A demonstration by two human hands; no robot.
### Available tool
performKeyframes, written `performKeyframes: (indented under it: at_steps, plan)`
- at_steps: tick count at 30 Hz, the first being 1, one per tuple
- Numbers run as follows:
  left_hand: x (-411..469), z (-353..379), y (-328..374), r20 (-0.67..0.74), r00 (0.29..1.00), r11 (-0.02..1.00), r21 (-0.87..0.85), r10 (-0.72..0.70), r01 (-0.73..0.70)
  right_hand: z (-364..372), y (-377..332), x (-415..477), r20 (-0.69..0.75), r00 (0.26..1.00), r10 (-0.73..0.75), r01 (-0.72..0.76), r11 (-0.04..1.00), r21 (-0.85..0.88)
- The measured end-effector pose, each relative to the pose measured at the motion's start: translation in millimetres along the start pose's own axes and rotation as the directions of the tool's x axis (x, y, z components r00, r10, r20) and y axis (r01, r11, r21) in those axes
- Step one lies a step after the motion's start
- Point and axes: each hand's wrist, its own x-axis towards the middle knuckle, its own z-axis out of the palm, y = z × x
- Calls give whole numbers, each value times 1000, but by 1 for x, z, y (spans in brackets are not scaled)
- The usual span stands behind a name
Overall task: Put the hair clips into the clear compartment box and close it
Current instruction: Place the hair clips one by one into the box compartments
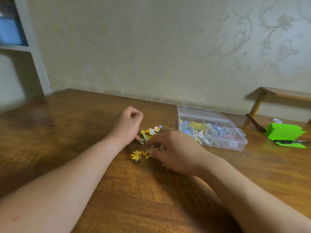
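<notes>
Right hand [171, 152] pinches one outline star clip [146, 155] beside one solid star clip [136, 155]; left hand [127, 125] fisted, nothing showing in it; one open compartment box [235, 142] lies to the right.

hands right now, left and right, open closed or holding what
Left hand: closed in a fist, nothing visible in it.
Right hand: closed, fingertips pinching the yellow star clip.

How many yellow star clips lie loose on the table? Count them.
3: solid star leftmost, outline star beside it, third star peeking from under the right hand. More may hide beneath it.
</notes>
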Motion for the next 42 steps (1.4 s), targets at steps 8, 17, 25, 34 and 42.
performKeyframes:
  at_steps: [8, 17, 25, 34, 42]
  plan:
    - [3, 1, -4, 12, 1000, 1000, -5, -4, 4, -3, -7, 5, 164, 986, 1, 2, 1000, -21]
    - [5, 1, -5, 9, 1000, 1000, -12, -2, 2, -6, -9, 2, 205, 979, 14, -10, 1000, -21]
    - [4, 1, -6, 13, 999, 998, 28, 51, -52, -56, 60, -11, -302, 920, 251, -193, 959, 209]
    - [0, 0, -2, 38, 999, 999, 36, 37, -38, -56, 116, -26, -305, 833, 461, -410, 886, 217]
    - [-3, -1, 1, 42, 999, 999, 42, 31, -33, -33, 95, -4, -277, 883, 379, -311, 915, 259]
